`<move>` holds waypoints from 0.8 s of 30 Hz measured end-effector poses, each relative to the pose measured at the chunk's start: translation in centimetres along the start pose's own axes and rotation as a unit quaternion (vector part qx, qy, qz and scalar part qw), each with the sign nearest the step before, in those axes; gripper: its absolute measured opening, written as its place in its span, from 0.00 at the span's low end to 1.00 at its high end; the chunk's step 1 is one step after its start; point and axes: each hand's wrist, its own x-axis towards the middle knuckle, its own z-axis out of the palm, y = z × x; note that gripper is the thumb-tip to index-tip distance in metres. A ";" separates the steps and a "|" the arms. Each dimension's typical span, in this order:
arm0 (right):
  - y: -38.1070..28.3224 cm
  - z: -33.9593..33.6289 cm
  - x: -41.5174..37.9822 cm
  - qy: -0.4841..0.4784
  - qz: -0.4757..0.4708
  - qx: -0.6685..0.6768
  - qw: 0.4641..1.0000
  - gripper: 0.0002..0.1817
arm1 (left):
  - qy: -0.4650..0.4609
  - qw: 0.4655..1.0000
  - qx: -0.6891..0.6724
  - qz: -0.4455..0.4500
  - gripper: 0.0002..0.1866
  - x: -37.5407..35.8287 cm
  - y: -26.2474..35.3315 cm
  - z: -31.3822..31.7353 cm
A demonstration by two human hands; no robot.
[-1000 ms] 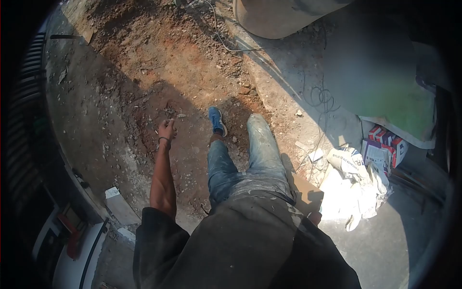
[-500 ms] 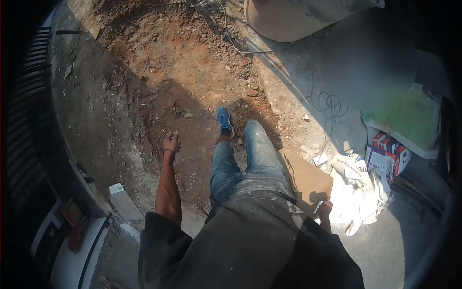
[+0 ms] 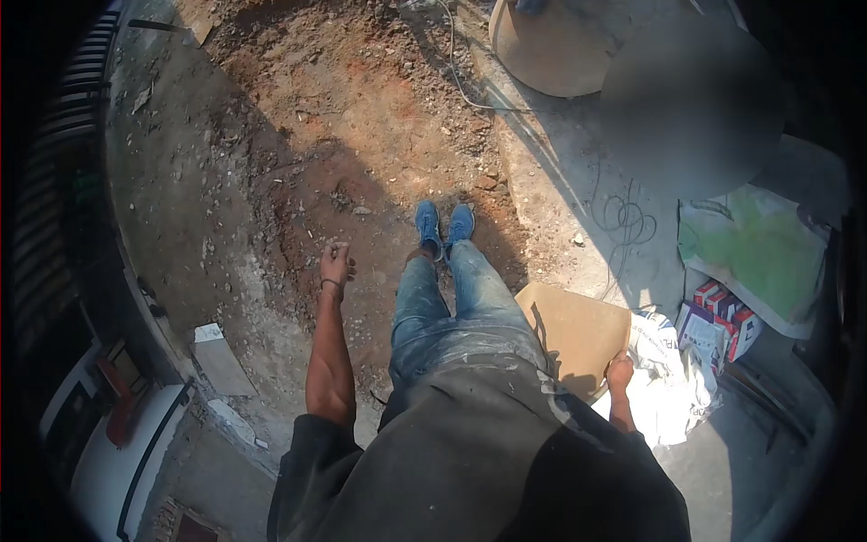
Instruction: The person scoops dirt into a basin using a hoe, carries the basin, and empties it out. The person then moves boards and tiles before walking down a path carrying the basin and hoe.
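My right hand (image 3: pixel 619 372) is closed on the outer edge of a flat tan board (image 3: pixel 578 330), which hangs at my right side by my thigh. Whether it is cardboard, wood or tile I cannot make out. Past the board and the hand lies a pile of white printed sacks (image 3: pixel 664 397). My left hand (image 3: pixel 338 265) hangs over bare soil on the other side, holding nothing, its fingers loosely bent and apart.
Uneven reddish soil (image 3: pixel 361 117) spreads ahead. Looped wire (image 3: pixel 623 221) lies on the concrete at the right, near red-and-white boxes (image 3: pixel 722 312) and a green-stained sheet (image 3: pixel 759 248). A large round pan-like object (image 3: pixel 551 50) stands at the top. Pale slabs (image 3: pixel 224 361) lie at left.
My feet have come side by side, where one was ahead before. The board and my right hand have shifted slightly, and the ground has moved in view with my head.
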 end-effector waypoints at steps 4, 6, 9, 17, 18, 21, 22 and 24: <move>0.1 -3.3 1.8 -0.008 -0.024 0.070 0.997 0.32 | -0.002 0.999 -0.043 0.032 0.14 0.2 0.2 -1.8; -1.0 -4.2 2.5 -0.005 -0.019 0.063 0.998 0.33 | 0.016 0.998 -0.052 0.025 0.14 1.2 -0.5 -2.4; -1.3 -3.2 3.2 0.045 -0.015 0.077 0.996 0.33 | 0.041 0.996 -0.080 0.031 0.13 1.4 -1.5 -2.6; -0.1 -2.0 1.8 0.037 0.017 0.087 0.995 0.31 | 0.060 0.992 -0.106 -0.024 0.15 -0.1 -9.7 -1.0; 1.1 -2.5 1.9 0.057 0.010 0.063 0.996 0.31 | 0.049 0.996 -0.066 -0.045 0.16 -0.8 -10.2 -1.2; 3.1 -4.5 1.2 0.064 0.018 0.060 0.996 0.31 | 0.021 0.999 -0.027 -0.040 0.17 0.8 -7.9 -0.6; 4.3 -4.8 1.0 0.044 0.024 0.035 0.998 0.32 | 0.017 0.999 -0.024 -0.044 0.17 0.0 -8.2 -1.0; 5.3 -5.1 0.9 0.049 0.031 0.020 0.998 0.32 | 0.039 0.998 -0.046 -0.005 0.16 0.0 -6.2 -0.8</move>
